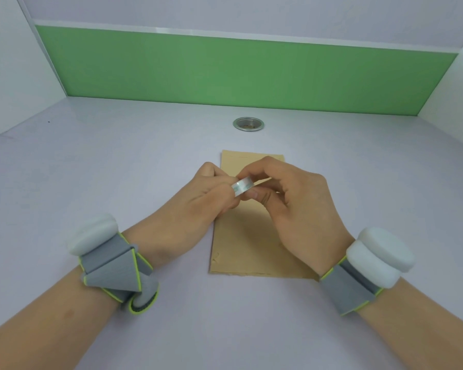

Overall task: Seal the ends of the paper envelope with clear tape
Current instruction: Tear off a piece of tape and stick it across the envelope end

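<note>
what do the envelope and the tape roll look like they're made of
Envelope: matte brown kraft-type paper, going by its dull tan face and small creases near the front edge. Tape roll: seemingly clear glossy plastic film; it looks see-through and catches light.

A person's bare forearms are showing with no sleeves, each wrist wearing a grey fabric strap edged in lime-green piping. The left hand (pixel 201 198) is wearing a strap folded into a triangular flap, topped by a rounded white puck. The right hand (pixel 302 206) is wearing a flatter band carrying a stacked pair of white discs.
</note>
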Demonstrator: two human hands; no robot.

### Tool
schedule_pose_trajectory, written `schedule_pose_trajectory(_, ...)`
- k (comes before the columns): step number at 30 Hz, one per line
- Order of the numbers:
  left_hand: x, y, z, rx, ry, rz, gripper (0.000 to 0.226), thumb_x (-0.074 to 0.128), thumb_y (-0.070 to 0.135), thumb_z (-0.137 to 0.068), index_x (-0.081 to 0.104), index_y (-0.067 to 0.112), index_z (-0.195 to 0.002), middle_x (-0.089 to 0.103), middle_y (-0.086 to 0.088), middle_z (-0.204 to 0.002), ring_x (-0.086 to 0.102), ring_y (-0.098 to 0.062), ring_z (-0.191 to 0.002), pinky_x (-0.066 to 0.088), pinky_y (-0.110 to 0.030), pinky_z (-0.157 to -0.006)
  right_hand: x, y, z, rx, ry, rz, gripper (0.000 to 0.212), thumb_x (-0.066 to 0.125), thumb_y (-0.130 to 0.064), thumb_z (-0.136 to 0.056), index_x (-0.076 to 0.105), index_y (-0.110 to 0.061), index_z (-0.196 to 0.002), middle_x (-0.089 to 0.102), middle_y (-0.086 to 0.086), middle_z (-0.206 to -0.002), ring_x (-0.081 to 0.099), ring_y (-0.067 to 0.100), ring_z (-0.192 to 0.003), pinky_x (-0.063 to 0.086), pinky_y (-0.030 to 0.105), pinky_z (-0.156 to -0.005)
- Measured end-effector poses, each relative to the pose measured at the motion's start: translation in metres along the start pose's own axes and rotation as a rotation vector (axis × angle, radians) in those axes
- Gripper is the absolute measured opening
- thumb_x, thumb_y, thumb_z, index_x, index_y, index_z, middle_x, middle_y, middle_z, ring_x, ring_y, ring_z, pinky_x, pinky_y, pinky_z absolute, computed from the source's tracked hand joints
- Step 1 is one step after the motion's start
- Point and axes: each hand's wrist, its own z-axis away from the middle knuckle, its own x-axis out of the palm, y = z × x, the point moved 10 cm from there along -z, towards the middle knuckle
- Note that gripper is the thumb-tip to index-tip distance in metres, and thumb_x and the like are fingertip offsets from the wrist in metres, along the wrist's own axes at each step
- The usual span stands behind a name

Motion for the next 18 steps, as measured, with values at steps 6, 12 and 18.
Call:
schedule_pose_trajectory(6, -0.001, -0.006, 0.0, -0.057, 0.032, 0.192, 0.016, 0.039, 0.037, -0.062, 0.041, 0.026, -0.051, 0.038, 0.009, -0.072, 0.036, -0.006, -0.065, 0.033, -0.015, -0.063, -0.002, -0.002, 0.001, 0.001, 0.004, 0.006, 0.009, 0.061, -0.011, -0.087, 0.066, -0.016, -0.093, 0.072, -0.004, -0.078, 0.06, -0.003, -0.069, 0.034, 0.002, -0.062)
schedule_pose_trajectory(12, -0.005, -0.01, 0.001, -0.137, 0.113, 0.221, 0.022, 0.04, 0.033, -0.062, 0.032, 0.014, -0.059, 0.037, 0.004, -0.064, 0.03, -0.014, -0.069, 0.029, -0.027, -0.068, 0.0, -0.003, 0.001, -0.005, -0.002, 0.008, 0.011, 0.061, -0.01, -0.087, 0.065, -0.017, -0.093, 0.071, -0.005, -0.08, 0.066, 0.009, -0.078, 0.037, 0.005, -0.065)
schedule_pose_trajectory(18, -0.006, -0.01, 0.003, -0.157, 0.134, 0.205, 0.018, 0.036, 0.029, -0.071, 0.034, 0.014, -0.063, 0.037, 0.008, -0.063, 0.03, -0.013, -0.068, 0.03, -0.031, -0.071, 0.0, -0.002, 0.001, -0.007, 0.002, 0.007, 0.011, 0.061, -0.01, -0.087, 0.065, -0.017, -0.094, 0.071, -0.004, -0.079, 0.067, 0.008, -0.078, 0.037, 0.006, -0.066)
